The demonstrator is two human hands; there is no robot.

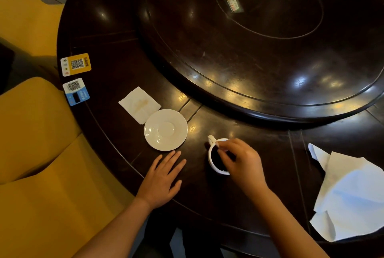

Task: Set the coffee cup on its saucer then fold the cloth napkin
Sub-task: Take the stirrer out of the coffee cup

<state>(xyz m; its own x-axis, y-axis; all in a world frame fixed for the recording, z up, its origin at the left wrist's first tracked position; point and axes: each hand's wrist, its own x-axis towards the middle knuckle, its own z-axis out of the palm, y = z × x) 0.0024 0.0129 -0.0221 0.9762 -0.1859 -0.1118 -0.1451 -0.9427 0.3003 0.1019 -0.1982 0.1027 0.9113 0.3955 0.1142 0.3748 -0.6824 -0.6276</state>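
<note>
My right hand (239,160) is over the coffee cup (216,157), fingertips pinched on its rim from above, near the handle; the cup seems to be sitting on the table (239,193), though I can't be sure it hasn't lifted. My left hand (161,181) lies flat and spread on the wood, holding nothing, its fingertips just short of the saucer (165,129).

The cup is full of dark coffee, so a rim pinch is a shaky hold. I'd do better to hook the handle, which points up and away from me, or at least lift slowly and level. The saucer is close by on the left, empty, its centre ring clear to aim for. My left hand could steady its edge as I set the cup down straight.

A small folded paper napkin (139,104) touches the saucer's far edge. The crumpled cloth napkin (349,193) waits well to my right, at the table's edge.
</note>
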